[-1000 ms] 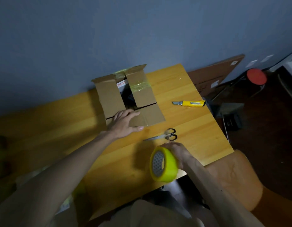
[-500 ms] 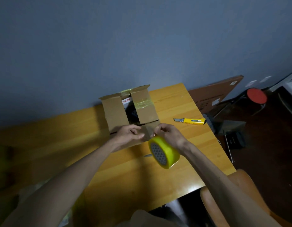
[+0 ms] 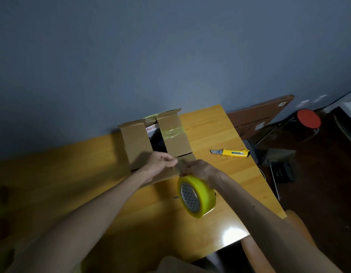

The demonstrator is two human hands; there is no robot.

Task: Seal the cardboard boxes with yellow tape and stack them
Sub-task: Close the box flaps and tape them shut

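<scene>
A cardboard box (image 3: 135, 142) with its top flaps partly open sits at the far side of the wooden table (image 3: 104, 205); old yellowish tape crosses its right flap. My right hand (image 3: 200, 169) holds a roll of yellow tape (image 3: 196, 196) above the table, just in front of the box. My left hand (image 3: 161, 161) pinches the loose end of the tape, close to my right hand, over the box's near flap.
A yellow utility knife (image 3: 232, 153) lies on the table to the right of the box. Scissors are mostly hidden behind the roll. A flat cardboard sheet (image 3: 259, 117) leans on the wall; a red stool (image 3: 308, 118) stands on the floor at right.
My right hand lifted the tape roll from the table's near edge up to the box. My left hand left the flap and took the tape's end. The view tilted upward.
</scene>
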